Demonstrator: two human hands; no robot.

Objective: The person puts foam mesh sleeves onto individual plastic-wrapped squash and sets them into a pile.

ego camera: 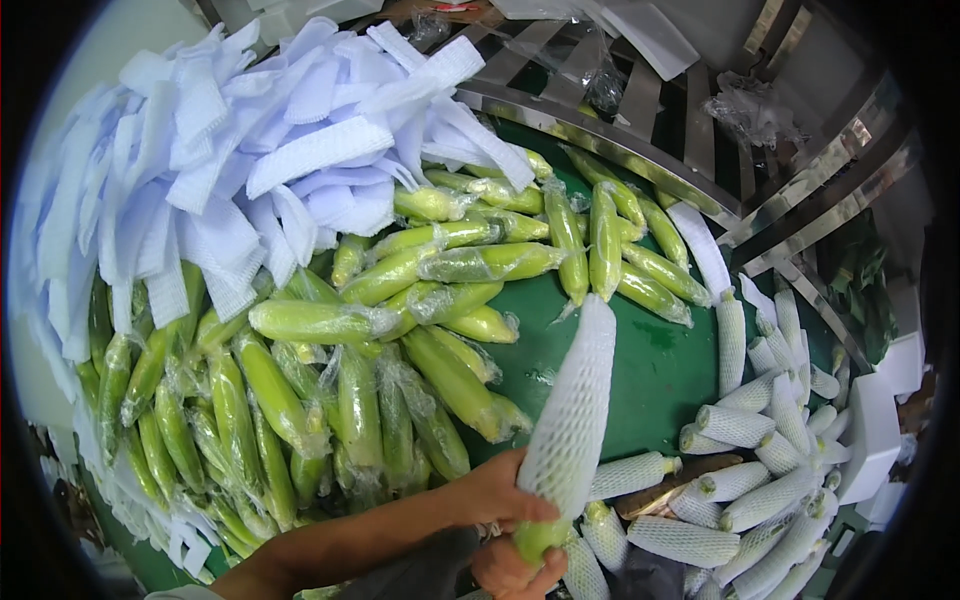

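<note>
A green ear of corn [541, 536] stands tilted before me, most of it inside a white foam net sleeve [571, 397]. My left hand [499, 487] is closed around the lower part of the sleeve. My right hand [514, 570] grips the bare green base of the same ear, just below. To the left lie many plastic-wrapped ears of corn [322, 322] in a heap. A big pile of flat white foam net sleeves [210, 135] lies over the heap's upper left. At the lower right are many ears in foam net sleeves [682, 540].
A green surface [660, 375] lies under the corn. A metal slatted frame [600, 124] curves along the upper right, with crumpled clear plastic [754, 105] on it. White foam boxes [870, 439] stand at the right edge.
</note>
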